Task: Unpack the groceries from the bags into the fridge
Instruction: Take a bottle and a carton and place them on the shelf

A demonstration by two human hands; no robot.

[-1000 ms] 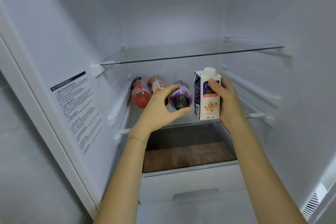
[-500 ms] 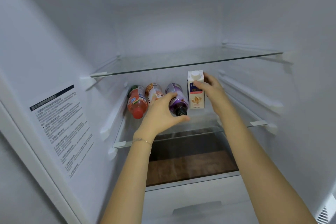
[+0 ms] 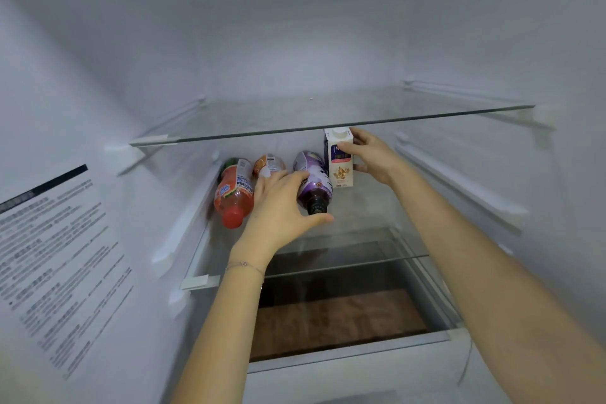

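My hands hold two drinks on the glass shelf (image 3: 367, 213).
A red bottle (image 3: 233, 193) and an orange bottle (image 3: 269, 166) lie on the left. My left hand (image 3: 282, 207) wraps round the purple bottle (image 3: 313, 184) lying beside them. Just right of it, my right hand (image 3: 373, 157) grips the carton (image 3: 341, 164), which stands up.

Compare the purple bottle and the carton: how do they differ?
The purple bottle lies on its side, dark cap toward the camera; the carton stands upright, white cap on top. The bottle is round with a purple label; the carton is boxy, white and dark blue. The left hand grips the bottle; the right hand holds the carton. Both are side by side on the lower glass shelf.
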